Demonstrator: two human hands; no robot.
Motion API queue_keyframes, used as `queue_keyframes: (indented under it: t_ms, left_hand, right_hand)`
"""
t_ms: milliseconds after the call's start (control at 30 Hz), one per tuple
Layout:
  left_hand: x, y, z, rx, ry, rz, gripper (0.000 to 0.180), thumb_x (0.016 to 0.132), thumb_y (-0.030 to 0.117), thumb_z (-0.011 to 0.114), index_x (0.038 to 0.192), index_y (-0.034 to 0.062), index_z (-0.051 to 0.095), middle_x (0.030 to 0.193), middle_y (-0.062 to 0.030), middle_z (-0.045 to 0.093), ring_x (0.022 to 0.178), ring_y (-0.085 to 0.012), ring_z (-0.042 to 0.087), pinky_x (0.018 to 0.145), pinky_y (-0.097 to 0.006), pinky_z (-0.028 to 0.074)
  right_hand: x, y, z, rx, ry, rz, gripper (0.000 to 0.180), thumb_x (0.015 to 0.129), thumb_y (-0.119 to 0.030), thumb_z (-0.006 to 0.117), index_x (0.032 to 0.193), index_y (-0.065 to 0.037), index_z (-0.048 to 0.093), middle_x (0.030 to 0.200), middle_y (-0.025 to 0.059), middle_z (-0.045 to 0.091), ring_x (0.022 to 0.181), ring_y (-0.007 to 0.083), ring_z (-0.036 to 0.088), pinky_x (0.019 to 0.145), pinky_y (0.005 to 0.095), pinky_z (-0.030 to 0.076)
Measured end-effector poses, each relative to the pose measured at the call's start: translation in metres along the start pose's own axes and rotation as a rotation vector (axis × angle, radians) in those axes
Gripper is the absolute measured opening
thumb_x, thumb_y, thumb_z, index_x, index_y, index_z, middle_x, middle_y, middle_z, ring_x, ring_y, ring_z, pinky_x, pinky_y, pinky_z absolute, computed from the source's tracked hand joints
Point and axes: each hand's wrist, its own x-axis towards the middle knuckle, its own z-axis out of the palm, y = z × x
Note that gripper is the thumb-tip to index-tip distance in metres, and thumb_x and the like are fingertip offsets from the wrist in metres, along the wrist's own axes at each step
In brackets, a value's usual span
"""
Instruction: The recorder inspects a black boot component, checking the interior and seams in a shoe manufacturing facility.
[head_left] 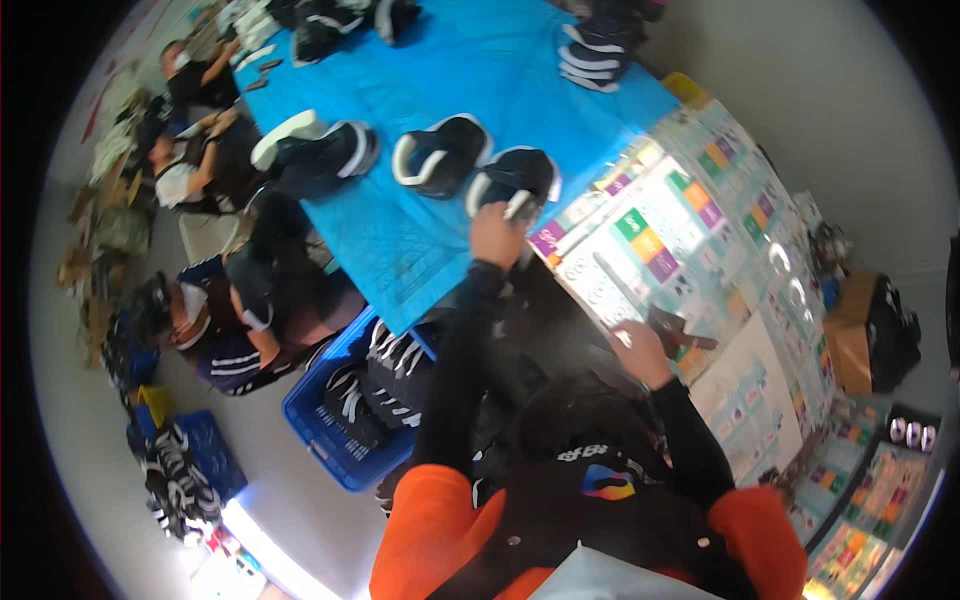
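My left hand (496, 236) reaches forward and grips the near edge of a black shoe with a white sole (518, 176), which lies on the blue table cover (400, 250). Two more black and white shoes (440, 152) (320, 150) lie in a row to its left. My right hand (638, 350) rests lower down on a clear sheet over colourful printed charts (690, 220). It touches a dark tool (682, 334); whether the fingers close on it is unclear. A thin grey strip (610, 280) lies just beyond that hand.
A blue crate (330, 455) full of black and white shoes stands on the floor by my left side. Other people (230, 330) sit along the table's left edge. More shoes (600, 45) lie at the far end. A brown box (850, 340) stands at the right.
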Motion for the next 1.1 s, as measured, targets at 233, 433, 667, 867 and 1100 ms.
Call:
queue_keyframes:
  t_ms: [233, 433, 667, 867, 1100]
  left_hand:
    - [0.025, 0.007, 0.057, 0.348, -0.137, -0.192, 0.037, 0.079, 0.029, 0.075, 0.106, 0.0067, 0.065, 0.112, -0.0139, 0.061, 0.114, -0.0343, 0.055, 0.094, -0.053, 0.04]
    - [0.038, -0.004, 0.054, 0.338, -0.083, -0.161, 0.038, 0.078, 0.033, 0.077, 0.104, 0.0067, 0.065, 0.108, -0.0137, 0.065, 0.113, -0.0333, 0.056, 0.096, -0.052, 0.038]
    - [0.025, 0.036, -0.041, -0.256, 0.135, -0.291, 0.029, 0.078, 0.028, 0.074, 0.093, 0.0022, 0.072, 0.083, -0.0154, 0.072, 0.076, -0.0329, 0.069, 0.07, -0.04, 0.053]
    - [-0.108, 0.117, -0.162, -1.288, -0.014, -0.752, 0.017, 0.092, 0.016, 0.063, 0.107, 0.0076, 0.068, 0.084, 0.0016, 0.066, 0.065, -0.0129, 0.059, 0.059, -0.032, 0.048]
    - [-0.265, 0.254, -0.192, -1.658, 0.165, -0.552, 0.032, 0.095, 0.015, 0.056, 0.124, 0.0018, 0.06, 0.121, -0.008, 0.069, 0.115, -0.0207, 0.064, 0.105, -0.037, 0.048]
  right_hand:
    - [-0.04, 0.027, -0.004, 0.107, -0.157, 0.136, 0.021, 0.097, -0.019, 0.07, 0.106, -0.001, 0.073, 0.1, 0.0145, 0.074, 0.091, 0.0262, 0.073, 0.079, 0.0362, 0.058]
    - [-0.055, 0.016, -0.015, 0.169, -0.223, 0.184, 0.021, 0.095, -0.018, 0.07, 0.107, -0.001, 0.071, 0.102, 0.0183, 0.074, 0.095, 0.0342, 0.072, 0.083, 0.0406, 0.056]
    - [-0.076, 0.018, -0.052, 0.154, -0.171, 0.088, 0.02, 0.096, -0.013, 0.069, 0.11, 0.0, 0.07, 0.105, 0.0175, 0.072, 0.093, 0.0331, 0.071, 0.083, 0.0392, 0.056]
    - [-0.073, 0.014, -0.106, 0.444, -0.125, 0.046, 0.014, 0.1, -0.004, 0.065, 0.112, 0.002, 0.067, 0.104, 0.0102, 0.071, 0.09, 0.0158, 0.07, 0.079, 0.0285, 0.055]
    - [-0.116, 0.036, -0.169, 0.5, -0.093, -0.18, 0.018, 0.098, -0.004, 0.065, 0.115, 0.002, 0.068, 0.107, 0.0105, 0.073, 0.09, 0.0192, 0.071, 0.085, 0.0318, 0.056]
